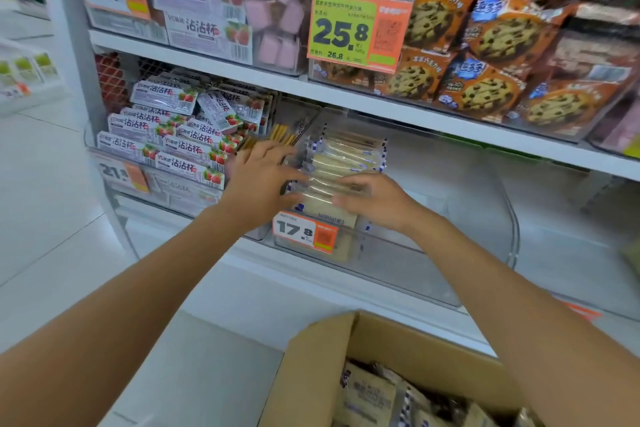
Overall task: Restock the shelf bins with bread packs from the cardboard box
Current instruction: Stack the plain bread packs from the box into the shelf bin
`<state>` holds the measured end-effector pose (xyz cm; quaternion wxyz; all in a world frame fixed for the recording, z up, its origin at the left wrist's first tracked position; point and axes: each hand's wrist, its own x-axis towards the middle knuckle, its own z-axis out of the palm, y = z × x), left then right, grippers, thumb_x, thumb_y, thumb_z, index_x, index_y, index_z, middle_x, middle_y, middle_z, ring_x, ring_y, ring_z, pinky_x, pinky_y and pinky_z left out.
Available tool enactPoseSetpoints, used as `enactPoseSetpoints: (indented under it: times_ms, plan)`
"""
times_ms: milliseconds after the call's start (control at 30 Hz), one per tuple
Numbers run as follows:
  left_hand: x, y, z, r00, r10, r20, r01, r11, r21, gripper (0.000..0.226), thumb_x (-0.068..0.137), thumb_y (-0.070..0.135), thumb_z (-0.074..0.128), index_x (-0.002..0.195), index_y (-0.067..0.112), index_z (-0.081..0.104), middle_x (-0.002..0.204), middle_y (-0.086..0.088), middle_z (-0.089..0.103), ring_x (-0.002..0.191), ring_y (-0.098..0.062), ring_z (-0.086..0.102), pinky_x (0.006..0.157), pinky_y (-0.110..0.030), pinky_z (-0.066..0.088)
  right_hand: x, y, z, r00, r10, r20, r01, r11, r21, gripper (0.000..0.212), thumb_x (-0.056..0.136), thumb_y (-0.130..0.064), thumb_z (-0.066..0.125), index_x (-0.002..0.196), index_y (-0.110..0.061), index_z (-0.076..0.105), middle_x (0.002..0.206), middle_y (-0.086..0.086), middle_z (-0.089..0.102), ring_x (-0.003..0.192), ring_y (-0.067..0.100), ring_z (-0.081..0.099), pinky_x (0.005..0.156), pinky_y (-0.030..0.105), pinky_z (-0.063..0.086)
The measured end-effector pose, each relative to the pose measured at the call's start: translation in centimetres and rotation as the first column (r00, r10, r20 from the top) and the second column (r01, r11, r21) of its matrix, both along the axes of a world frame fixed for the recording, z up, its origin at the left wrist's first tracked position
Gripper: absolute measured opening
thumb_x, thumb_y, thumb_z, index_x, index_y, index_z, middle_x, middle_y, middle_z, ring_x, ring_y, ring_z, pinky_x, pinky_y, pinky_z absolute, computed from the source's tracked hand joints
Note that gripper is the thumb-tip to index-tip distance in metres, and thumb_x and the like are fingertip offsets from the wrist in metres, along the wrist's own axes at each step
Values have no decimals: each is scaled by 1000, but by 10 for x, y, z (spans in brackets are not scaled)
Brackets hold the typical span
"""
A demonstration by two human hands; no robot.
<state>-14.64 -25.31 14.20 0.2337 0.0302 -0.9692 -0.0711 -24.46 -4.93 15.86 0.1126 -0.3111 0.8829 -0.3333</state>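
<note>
Nearest, at the bottom edge of the view, an open cardboard box [311, 385] is seen, with loose bread packs [370, 395] piled inside.

Beyond it, a clear bin [433, 274] is set on the lower shelf [263, 263]. A row of bread packs [346, 156] is stood on edge along the bin's left side, from its front edge toward the back. The right part of the bin is seen bare. An orange 17.8 price tag [304, 232] is fixed at the bin's front left corner.

Both hands are placed on the row. The left hand [259, 177] is held wide open, fingers spread and nearly straight, and pressed against the row's left side near the bin's left wall; nothing is gripped. The right hand [374, 199] is laid over the tops of the front packs, fingers stretched leftward and only slightly bent. Its thumb is hidden, so a pinch cannot be confirmed; a flat press is what is shown.

Left of the bin, strawberry cup packs [180, 146] are stacked in a neighbouring bin, with biscuit sticks [282, 133] just behind the left hand's fingers.

Farthest, on the upper shelf [381, 111], cookie bags [502, 35] are heaped at the right behind a 25.8 price tag [356, 28]. Pink packs [284, 28] are seen at the left.
</note>
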Motion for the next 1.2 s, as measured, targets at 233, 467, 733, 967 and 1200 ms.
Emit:
enactPoseSetpoints:
  times_ms: [233,467,733,967,1200]
  plan:
    - [-1,0,-4,998,7,-55,-8,1000,-17,23,76,38,79,99,37,78,147,5,47,141,-24,28,104,-44,19,2,12,-18,877,-102,469,210,960,-185,54,91,-26,66,140,-23,43,137,5,47,112,18,58,79,32,57]
    - [6,22,7,996,71,-57,-66,995,71,24,80,38,77,102,29,75,132,5,57,127,-23,39,100,-41,27,11,31,-15,973,-166,163,178,982,-67,54,92,-44,60,141,-28,45,142,4,46,118,17,53,85,24,44]
    - [48,140,-1,986,-111,124,44,894,447,4,87,21,64,87,20,68,80,9,62,76,-15,59,69,-28,49,81,119,-28,924,-285,-256,236,950,-207,10,85,-9,61,85,-14,69,73,-9,56,61,9,49,68,33,50]
    - [95,226,-82,858,-276,433,-71,772,632,7,89,28,69,92,23,71,101,8,68,98,-7,61,92,-26,47,138,231,-108,965,-257,54,251,964,88,17,93,-11,56,96,-24,66,95,-9,63,90,10,60,79,24,45]
    - [103,253,-138,773,-316,550,-174,728,663,14,93,27,63,101,21,72,105,10,66,99,-6,59,83,-22,41,135,326,-202,854,-411,321,271,876,399,46,96,-24,56,140,-17,47,136,4,51,127,26,49,99,34,45]
